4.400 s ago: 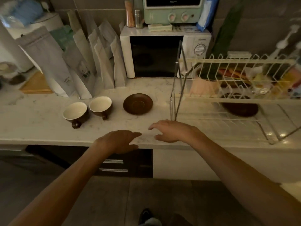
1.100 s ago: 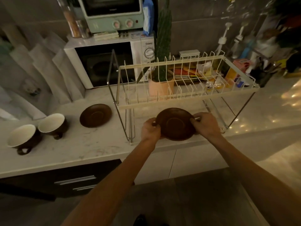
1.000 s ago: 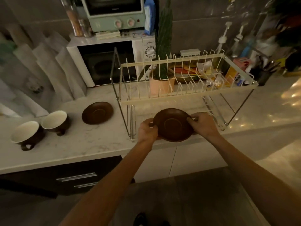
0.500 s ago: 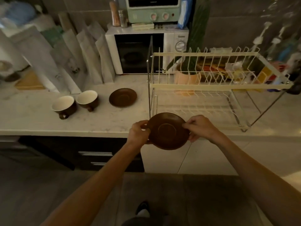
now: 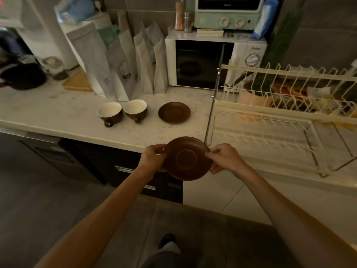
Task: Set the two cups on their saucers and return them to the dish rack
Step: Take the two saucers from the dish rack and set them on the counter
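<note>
I hold a brown saucer [image 5: 186,158] in the air just in front of the counter's edge, my left hand [image 5: 153,160] gripping its left rim and my right hand [image 5: 224,158] its right rim. A second brown saucer [image 5: 174,112] lies flat on the white counter [image 5: 58,113]. Left of it stand two brown cups with white insides, one [image 5: 135,111] beside the saucer and the other [image 5: 110,113] further left, handles facing me. The cream wire dish rack [image 5: 286,117] stands on the counter to the right, its lower tier bare.
A white microwave [image 5: 204,62] with a green mini oven [image 5: 228,12] on top stands at the back. Several paper bags [image 5: 123,64] lean against the wall behind the cups. A potted plant [image 5: 255,93] and clutter sit behind the rack. A dark pot [image 5: 23,76] is at far left.
Both hands have drawn the saucer out from the rack's lower tier toward me and leftward, past the counter's edge. My view has swung left, bringing the cups and the other saucer nearer the middle.
</note>
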Demonstrator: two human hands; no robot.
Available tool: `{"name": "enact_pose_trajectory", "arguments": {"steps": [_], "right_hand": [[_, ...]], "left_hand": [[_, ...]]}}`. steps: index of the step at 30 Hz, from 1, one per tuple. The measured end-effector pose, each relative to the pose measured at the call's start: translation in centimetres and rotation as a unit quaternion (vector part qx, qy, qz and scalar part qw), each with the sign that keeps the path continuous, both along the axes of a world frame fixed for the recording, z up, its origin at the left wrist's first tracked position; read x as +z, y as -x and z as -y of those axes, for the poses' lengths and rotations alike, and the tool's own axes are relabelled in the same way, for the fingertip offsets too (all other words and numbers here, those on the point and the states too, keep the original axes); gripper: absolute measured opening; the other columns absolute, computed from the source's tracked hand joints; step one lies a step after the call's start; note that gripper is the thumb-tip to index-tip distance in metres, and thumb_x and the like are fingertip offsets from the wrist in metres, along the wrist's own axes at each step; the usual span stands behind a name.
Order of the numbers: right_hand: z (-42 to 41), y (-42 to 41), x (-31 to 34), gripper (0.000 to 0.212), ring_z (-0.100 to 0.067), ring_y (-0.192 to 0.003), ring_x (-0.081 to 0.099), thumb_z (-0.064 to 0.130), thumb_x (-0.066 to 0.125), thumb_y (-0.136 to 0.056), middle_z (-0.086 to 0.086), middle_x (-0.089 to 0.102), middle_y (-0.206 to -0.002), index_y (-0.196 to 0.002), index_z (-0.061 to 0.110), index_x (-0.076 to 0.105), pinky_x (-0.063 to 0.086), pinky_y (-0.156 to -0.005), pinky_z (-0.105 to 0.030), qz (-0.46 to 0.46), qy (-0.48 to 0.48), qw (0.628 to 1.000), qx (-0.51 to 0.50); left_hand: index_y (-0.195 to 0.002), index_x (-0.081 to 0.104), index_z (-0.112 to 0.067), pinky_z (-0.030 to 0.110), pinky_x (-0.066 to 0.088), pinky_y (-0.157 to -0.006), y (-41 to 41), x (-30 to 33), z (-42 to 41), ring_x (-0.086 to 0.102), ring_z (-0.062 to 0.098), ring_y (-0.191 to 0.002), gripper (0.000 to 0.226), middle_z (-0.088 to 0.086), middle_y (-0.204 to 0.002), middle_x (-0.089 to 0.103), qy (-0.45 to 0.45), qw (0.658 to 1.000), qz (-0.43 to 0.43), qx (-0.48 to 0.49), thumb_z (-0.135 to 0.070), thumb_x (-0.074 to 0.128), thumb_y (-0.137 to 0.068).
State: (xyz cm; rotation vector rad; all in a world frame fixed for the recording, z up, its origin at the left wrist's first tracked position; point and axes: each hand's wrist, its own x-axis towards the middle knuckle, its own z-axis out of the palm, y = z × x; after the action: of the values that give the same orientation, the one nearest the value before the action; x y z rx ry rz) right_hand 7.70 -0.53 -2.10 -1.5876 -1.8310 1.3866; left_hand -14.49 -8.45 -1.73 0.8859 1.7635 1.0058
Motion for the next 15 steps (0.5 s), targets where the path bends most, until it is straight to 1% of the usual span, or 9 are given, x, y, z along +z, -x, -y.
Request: {"name": "enact_pose_trajectory", "arguments": {"steps": [3, 5, 8, 10, 13, 15], "right_hand": [[-0.1, 2.6, -0.3, 0.011, -0.024, -0.059, 0.074, 0.017, 0.064, -0.093, -0.014, 0.073, -0.072, -0.083, 0.012, 0.065, 0.063, -0.060, -0.038, 0.003, -0.008, 1.000, -0.016], [-0.3, 4.3, -0.7, 0.011, -0.023, -0.058, 0.074, 0.018, 0.063, -0.093, -0.012, 0.073, -0.070, -0.085, 0.011, 0.066, 0.063, -0.060, -0.037, 0.015, -0.017, 0.999, -0.025], [-1.0, 6.8, -1.4, 0.015, -0.024, -0.058, 0.074, 0.019, 0.061, -0.094, -0.012, 0.074, -0.069, -0.085, 0.009, 0.067, 0.064, -0.064, -0.042, 0.031, -0.023, 0.999, -0.038], [-1.7, 8.4, -1.8, 0.019, -0.024, -0.057, 0.074, 0.019, 0.059, -0.095, -0.012, 0.074, -0.066, -0.082, 0.008, 0.066, 0.063, -0.065, -0.043, 0.049, -0.030, 0.997, -0.046], [-2.9, 10.5, -2.5, 0.026, -0.022, -0.053, 0.072, 0.019, 0.057, -0.097, -0.011, 0.073, -0.061, -0.072, 0.010, 0.062, 0.063, -0.064, -0.042, 0.082, -0.036, 0.994, -0.063], [-3.7, 11.7, -3.0, 0.026, -0.020, -0.052, 0.072, 0.021, 0.056, -0.096, -0.010, 0.073, -0.060, -0.073, 0.010, 0.063, 0.063, -0.065, -0.042, 0.106, -0.042, 0.991, -0.072]], "left_hand": [[-0.127, 0.058, -0.015, 0.037, 0.062, -0.066, 2.2, -0.4, -0.7, 0.069, 0.018, -0.086, 0.035, 0.005, -0.113, 0.065, 0.008, 1.000, -0.010, 0.020, -0.004, 0.052, -0.095], [-0.126, 0.059, -0.015, 0.038, 0.062, -0.068, 3.7, -0.7, -1.4, 0.069, 0.019, -0.087, 0.034, 0.004, -0.108, 0.066, 0.015, 0.999, -0.005, 0.035, -0.004, 0.053, -0.094], [-0.122, 0.060, -0.012, 0.040, 0.061, -0.071, 5.9, -1.3, -2.8, 0.068, 0.019, -0.086, 0.031, 0.001, -0.095, 0.066, 0.030, 0.998, 0.018, 0.054, -0.003, 0.053, -0.093], [-0.120, 0.061, -0.012, 0.039, 0.060, -0.070, 7.4, -1.8, -3.9, 0.067, 0.017, -0.084, 0.029, -0.001, -0.092, 0.066, 0.040, 0.997, 0.030, 0.056, -0.002, 0.054, -0.093], [-0.121, 0.062, -0.012, 0.034, 0.060, -0.064, 9.4, -2.7, -5.7, 0.066, 0.017, -0.088, 0.033, 0.003, -0.099, 0.068, 0.048, 0.997, 0.039, 0.046, 0.000, 0.055, -0.091], [-0.122, 0.061, -0.013, 0.033, 0.061, -0.062, 10.4, -3.3, -6.8, 0.066, 0.019, -0.091, 0.034, 0.007, -0.107, 0.068, 0.054, 0.997, 0.039, 0.037, 0.001, 0.055, -0.091]]}}
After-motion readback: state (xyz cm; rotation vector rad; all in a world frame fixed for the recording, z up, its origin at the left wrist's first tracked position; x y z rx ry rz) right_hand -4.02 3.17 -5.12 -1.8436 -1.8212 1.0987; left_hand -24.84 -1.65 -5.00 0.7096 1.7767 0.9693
